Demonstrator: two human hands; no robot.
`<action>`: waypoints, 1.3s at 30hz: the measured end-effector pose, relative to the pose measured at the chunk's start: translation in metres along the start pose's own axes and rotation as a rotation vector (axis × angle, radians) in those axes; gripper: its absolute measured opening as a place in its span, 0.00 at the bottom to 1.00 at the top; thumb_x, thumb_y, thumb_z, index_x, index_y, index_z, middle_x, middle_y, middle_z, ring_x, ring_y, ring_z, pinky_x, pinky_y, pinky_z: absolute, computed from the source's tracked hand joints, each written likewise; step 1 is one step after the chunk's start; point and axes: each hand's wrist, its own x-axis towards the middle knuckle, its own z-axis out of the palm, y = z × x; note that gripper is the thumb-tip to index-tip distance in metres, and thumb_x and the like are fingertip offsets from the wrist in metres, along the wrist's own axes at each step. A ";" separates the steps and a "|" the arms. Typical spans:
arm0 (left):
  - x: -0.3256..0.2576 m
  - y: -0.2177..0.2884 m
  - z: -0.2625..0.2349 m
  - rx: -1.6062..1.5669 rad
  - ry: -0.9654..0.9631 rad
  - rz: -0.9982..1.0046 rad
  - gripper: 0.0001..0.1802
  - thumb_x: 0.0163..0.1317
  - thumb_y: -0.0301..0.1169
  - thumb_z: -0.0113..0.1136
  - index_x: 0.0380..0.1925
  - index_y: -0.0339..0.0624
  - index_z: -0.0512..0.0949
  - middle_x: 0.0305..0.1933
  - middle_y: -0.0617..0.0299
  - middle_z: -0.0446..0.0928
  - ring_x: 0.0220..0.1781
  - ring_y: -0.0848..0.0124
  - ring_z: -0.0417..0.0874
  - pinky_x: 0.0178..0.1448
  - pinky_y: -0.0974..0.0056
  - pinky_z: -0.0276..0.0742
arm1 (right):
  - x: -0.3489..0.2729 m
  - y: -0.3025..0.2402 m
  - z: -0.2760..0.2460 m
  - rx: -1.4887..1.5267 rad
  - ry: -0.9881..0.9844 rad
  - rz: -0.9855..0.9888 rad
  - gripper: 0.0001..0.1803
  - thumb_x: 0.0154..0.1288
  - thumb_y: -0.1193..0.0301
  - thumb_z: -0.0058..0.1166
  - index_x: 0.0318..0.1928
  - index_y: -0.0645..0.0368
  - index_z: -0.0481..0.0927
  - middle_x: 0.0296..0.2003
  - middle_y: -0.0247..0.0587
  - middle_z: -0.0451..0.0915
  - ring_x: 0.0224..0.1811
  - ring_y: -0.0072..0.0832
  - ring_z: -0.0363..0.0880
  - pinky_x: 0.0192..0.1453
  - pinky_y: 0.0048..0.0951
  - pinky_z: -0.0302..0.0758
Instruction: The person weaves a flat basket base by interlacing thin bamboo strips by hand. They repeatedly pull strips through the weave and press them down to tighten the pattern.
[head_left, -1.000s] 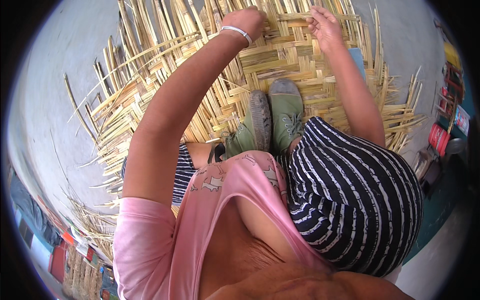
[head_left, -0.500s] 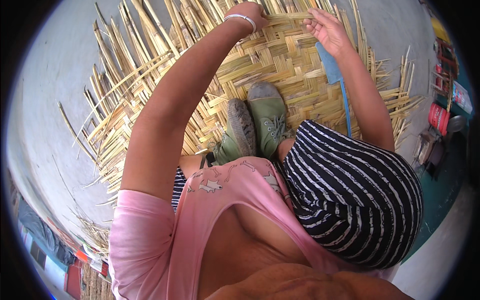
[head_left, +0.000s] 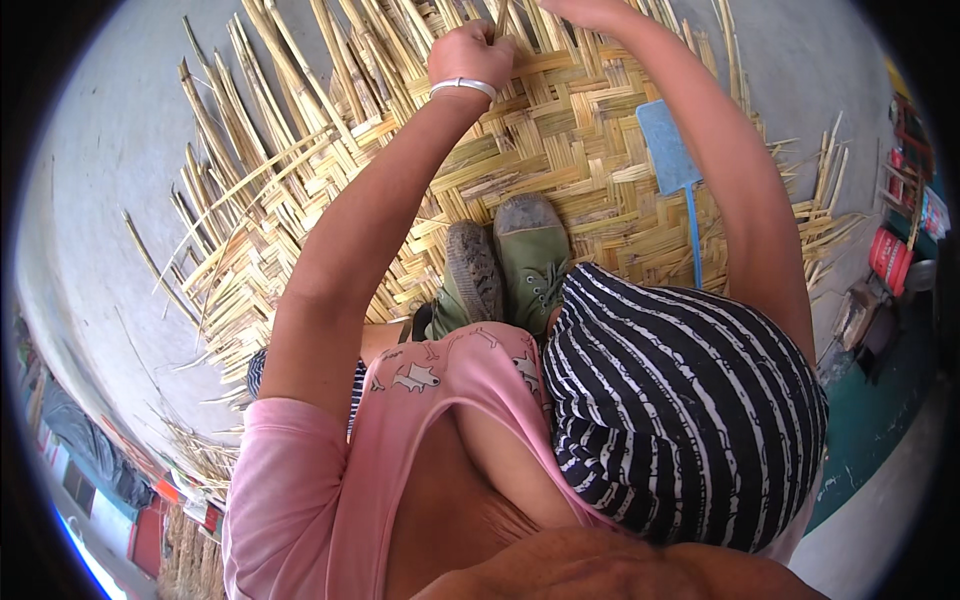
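Observation:
A mat of flat yellow-green split reeds (head_left: pixel 600 215) lies woven in a zigzag pattern, with long loose ends fanning out at its far and left sides. My left hand (head_left: pixel 470 58), with a pale bangle on the wrist, is closed at the mat's far part. A reed strip (head_left: pixel 501 18) sticks up from its fingers. My right hand (head_left: pixel 590 10) is at the upper edge of the picture, right of the left hand. Its fingers are partly cut off, so what it holds is hidden. A blue fly swatter (head_left: pixel 667 150) lies on the mat beside my right forearm.
My green shoes (head_left: pixel 535 240) rest on the mat's near part. Grey floor (head_left: pixel 110 170) surrounds the mat. At the right stand a red bucket (head_left: pixel 890 258) and other containers near a green surface (head_left: pixel 870 410). A bundle of dry stalks (head_left: pixel 190 550) is at the lower left.
My right hand has moved up and left to the picture's upper edge. My left hand has shifted slightly left and down, and a strip now points upward from it. The reed stretched between the hands no longer shows.

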 end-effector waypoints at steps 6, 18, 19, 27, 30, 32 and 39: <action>0.005 0.002 -0.004 -0.068 0.035 -0.083 0.19 0.58 0.46 0.68 0.35 0.41 0.88 0.33 0.49 0.88 0.40 0.52 0.89 0.52 0.53 0.84 | 0.027 -0.013 -0.001 -0.130 0.088 0.101 0.23 0.61 0.66 0.67 0.54 0.65 0.81 0.44 0.54 0.87 0.48 0.41 0.87 0.50 0.40 0.81; 0.009 -0.009 0.010 -0.112 -0.104 -0.101 0.19 0.65 0.45 0.65 0.47 0.45 0.87 0.46 0.48 0.88 0.51 0.52 0.88 0.58 0.53 0.81 | -0.034 0.008 -0.006 1.046 0.021 0.249 0.12 0.72 0.66 0.64 0.51 0.56 0.81 0.41 0.35 0.85 0.41 0.25 0.83 0.43 0.30 0.82; 0.009 -0.006 0.011 -0.085 -0.100 -0.091 0.18 0.65 0.45 0.64 0.47 0.45 0.87 0.46 0.48 0.88 0.51 0.52 0.88 0.58 0.53 0.81 | -0.035 0.017 -0.003 1.099 0.028 0.223 0.13 0.73 0.65 0.64 0.51 0.56 0.80 0.41 0.35 0.85 0.42 0.25 0.84 0.44 0.30 0.82; 0.003 -0.018 0.018 0.084 -0.203 0.237 0.15 0.66 0.43 0.64 0.45 0.48 0.88 0.46 0.49 0.87 0.49 0.51 0.88 0.55 0.53 0.81 | -0.048 0.015 0.001 1.261 -0.073 0.098 0.14 0.73 0.64 0.64 0.51 0.57 0.80 0.42 0.34 0.85 0.43 0.26 0.85 0.49 0.32 0.83; 0.005 -0.016 0.014 0.030 -0.235 0.171 0.16 0.65 0.43 0.65 0.45 0.46 0.88 0.44 0.48 0.87 0.47 0.52 0.88 0.54 0.54 0.82 | -0.053 0.011 -0.001 1.280 -0.082 0.056 0.15 0.72 0.64 0.65 0.52 0.57 0.80 0.42 0.34 0.85 0.44 0.26 0.84 0.51 0.32 0.82; 0.005 -0.009 0.007 0.008 -0.298 0.103 0.17 0.65 0.44 0.65 0.45 0.45 0.88 0.43 0.47 0.87 0.47 0.52 0.88 0.54 0.54 0.82 | -0.056 0.009 -0.001 1.253 -0.053 0.071 0.15 0.72 0.64 0.65 0.52 0.56 0.80 0.43 0.33 0.85 0.44 0.26 0.84 0.52 0.31 0.82; 0.020 -0.014 0.012 0.127 -0.363 0.106 0.20 0.64 0.46 0.65 0.47 0.43 0.88 0.43 0.47 0.88 0.46 0.52 0.88 0.55 0.54 0.82 | -0.062 0.033 0.010 1.221 0.130 0.186 0.10 0.71 0.69 0.64 0.51 0.52 0.81 0.41 0.31 0.84 0.43 0.25 0.84 0.46 0.27 0.80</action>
